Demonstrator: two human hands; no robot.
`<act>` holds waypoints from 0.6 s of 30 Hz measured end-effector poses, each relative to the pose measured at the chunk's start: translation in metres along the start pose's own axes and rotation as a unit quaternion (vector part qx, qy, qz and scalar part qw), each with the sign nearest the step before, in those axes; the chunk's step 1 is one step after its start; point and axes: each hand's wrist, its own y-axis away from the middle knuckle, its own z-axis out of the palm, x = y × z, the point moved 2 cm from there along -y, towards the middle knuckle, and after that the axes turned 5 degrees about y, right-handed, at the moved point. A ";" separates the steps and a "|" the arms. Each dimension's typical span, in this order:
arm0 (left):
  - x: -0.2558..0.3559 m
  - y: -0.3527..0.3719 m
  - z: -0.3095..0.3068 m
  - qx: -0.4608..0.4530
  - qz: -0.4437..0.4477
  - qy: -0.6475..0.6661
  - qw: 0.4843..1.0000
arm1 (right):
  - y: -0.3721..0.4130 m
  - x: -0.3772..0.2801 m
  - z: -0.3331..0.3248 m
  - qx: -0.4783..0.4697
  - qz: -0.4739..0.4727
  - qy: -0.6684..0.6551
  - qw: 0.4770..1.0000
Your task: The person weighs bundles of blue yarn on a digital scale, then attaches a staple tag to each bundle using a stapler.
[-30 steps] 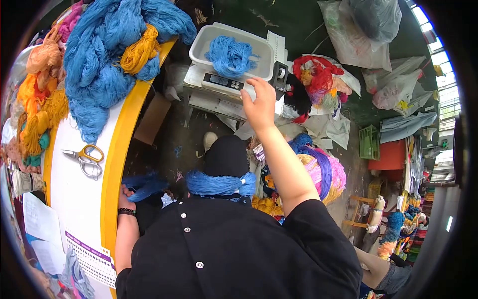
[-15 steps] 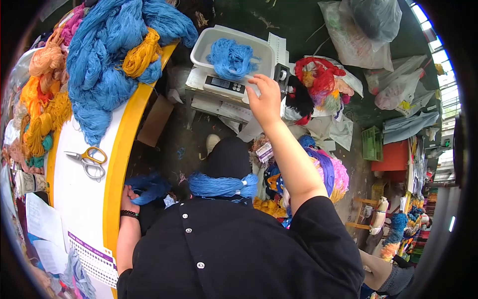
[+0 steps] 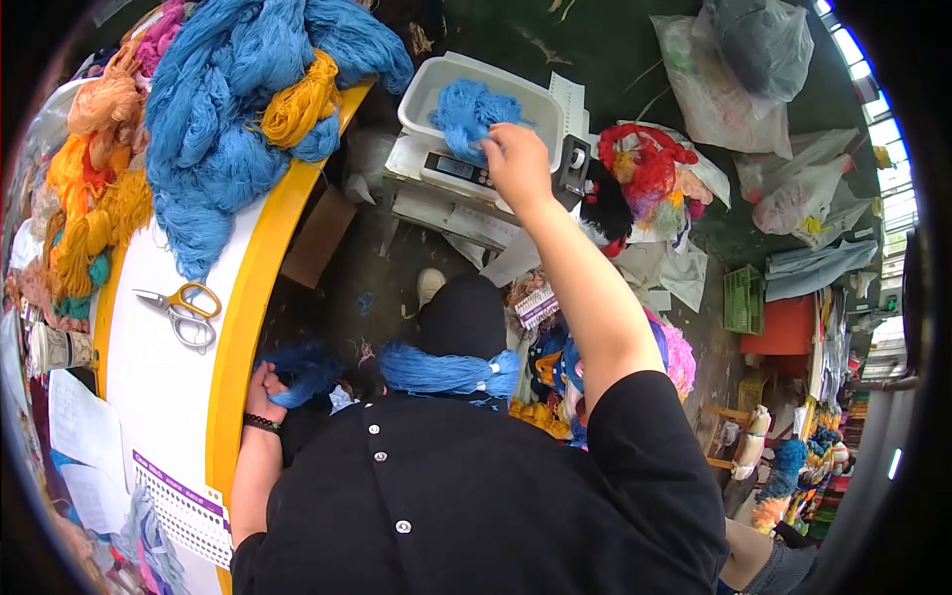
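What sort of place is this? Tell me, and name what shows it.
Probably a yarn workshop, at a weighing spot. Skeins of coloured yarn are heaped on the yellow-edged table, a scale holds blue yarn in its tray under the right hand, and the left hand grips a blue skein.

We wear a black short-sleeved shirt (image 3: pixel 476 506) with small pale buttons (image 3: pixel 374 456) down its front, and a dark wristband (image 3: pixel 260 423) below our left hand (image 3: pixel 264 385).

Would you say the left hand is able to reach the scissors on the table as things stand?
Probably yes: the scissors lie on bare tabletop close to the left hand, with only the yellow table edge between. But that hand grips blue yarn, so it is not free.
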 end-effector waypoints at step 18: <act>0.056 0.240 0.187 -0.397 0.159 -0.077 0.901 | 0.112 -0.246 -0.096 -0.371 0.167 -0.586 0.701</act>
